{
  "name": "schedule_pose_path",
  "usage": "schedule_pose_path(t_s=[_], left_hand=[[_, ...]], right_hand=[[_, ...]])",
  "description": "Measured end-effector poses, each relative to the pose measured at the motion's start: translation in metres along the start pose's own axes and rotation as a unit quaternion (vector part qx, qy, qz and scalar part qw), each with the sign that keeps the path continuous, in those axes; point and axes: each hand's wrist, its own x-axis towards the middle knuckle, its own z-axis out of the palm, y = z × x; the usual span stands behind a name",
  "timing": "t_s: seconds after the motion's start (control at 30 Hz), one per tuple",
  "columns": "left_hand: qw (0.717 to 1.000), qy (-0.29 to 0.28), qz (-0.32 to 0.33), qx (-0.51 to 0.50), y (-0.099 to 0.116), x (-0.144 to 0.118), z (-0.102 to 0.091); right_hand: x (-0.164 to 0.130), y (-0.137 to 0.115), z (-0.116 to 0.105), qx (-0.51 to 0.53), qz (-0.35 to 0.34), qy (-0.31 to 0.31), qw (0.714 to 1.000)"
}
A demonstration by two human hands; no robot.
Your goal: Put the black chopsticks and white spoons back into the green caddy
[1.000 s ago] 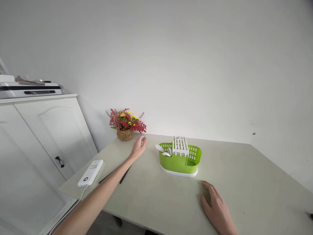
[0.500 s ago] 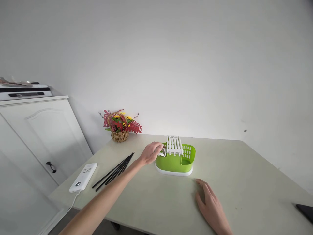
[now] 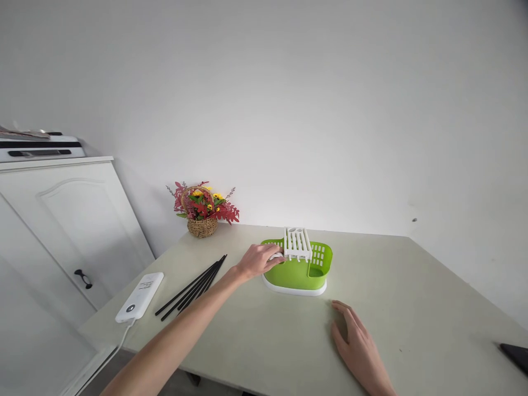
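Note:
A green cutlery caddy point(image 3: 295, 278) with a white base stands on the table, its white slotted rack point(image 3: 297, 243) raised across the middle. My left hand point(image 3: 259, 260) is closed at the caddy's left compartment. Between its thumb and fingers shows part of a shiny, pale spoon point(image 3: 275, 256); the fingers hide the rest. My right hand point(image 3: 358, 345) rests on the tabletop, to the right and nearer to me, fingers loosely apart and holding nothing.
Several black chopsticks point(image 3: 193, 289) lie left of my forearm, beside a white power bank point(image 3: 140, 297) with a cable. A flower basket point(image 3: 202, 226) stands at the back left. A dark object point(image 3: 515, 355) sits at the table's right edge point(image 3: 466, 283).
My left hand has moved slightly right and further over the caddy's left compartment, covering more of the spoon. The caddy has shifted or tilted a little. My right hand stays in place.

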Motion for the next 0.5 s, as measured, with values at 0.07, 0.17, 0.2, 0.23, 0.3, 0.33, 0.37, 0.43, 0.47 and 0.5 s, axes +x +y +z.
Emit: schedule_pose_path(t_s=[0.07, 0.17, 0.2, 0.23, 0.3, 0.33, 0.37, 0.43, 0.47, 0.5], left_hand=[[1.0, -0.006, 0.013, -0.001, -0.004, 0.001, 0.001], [0.999, -0.012, 0.033, 0.017, -0.006, 0.004, 0.0], [0.999, -0.016, 0.039, 0.024, -0.006, 0.005, -0.001], [0.998, -0.02, 0.046, 0.029, -0.006, 0.007, -0.002], [0.998, -0.023, 0.053, 0.029, -0.005, 0.009, -0.006], [0.998, -0.023, 0.054, 0.025, -0.005, 0.009, -0.009], [0.998, -0.023, 0.052, 0.019, -0.004, 0.01, -0.012], [0.999, -0.023, 0.047, 0.005, -0.004, 0.011, -0.018], [0.999, -0.02, 0.044, -0.005, -0.005, 0.012, -0.022], [0.999, -0.012, 0.037, -0.015, -0.005, 0.013, -0.025]], right_hand=[[0.0, -0.001, 0.0, -0.001, 0.0, 0.002, 1.0], [-0.001, -0.001, 0.001, -0.005, -0.003, 0.003, 1.0], [-0.001, -0.001, 0.001, -0.006, -0.005, 0.003, 1.0], [-0.001, -0.001, 0.002, -0.006, -0.006, 0.003, 1.0], [0.0, -0.001, 0.003, -0.006, -0.006, 0.003, 1.0], [0.0, -0.001, 0.003, -0.007, -0.006, 0.003, 1.0], [0.0, -0.001, 0.003, -0.008, -0.006, 0.003, 1.0], [0.001, -0.002, 0.002, -0.011, -0.004, 0.002, 1.0], [0.001, -0.002, 0.002, -0.012, -0.002, 0.002, 1.0], [0.002, -0.002, 0.002, -0.014, 0.0, 0.003, 1.0]])
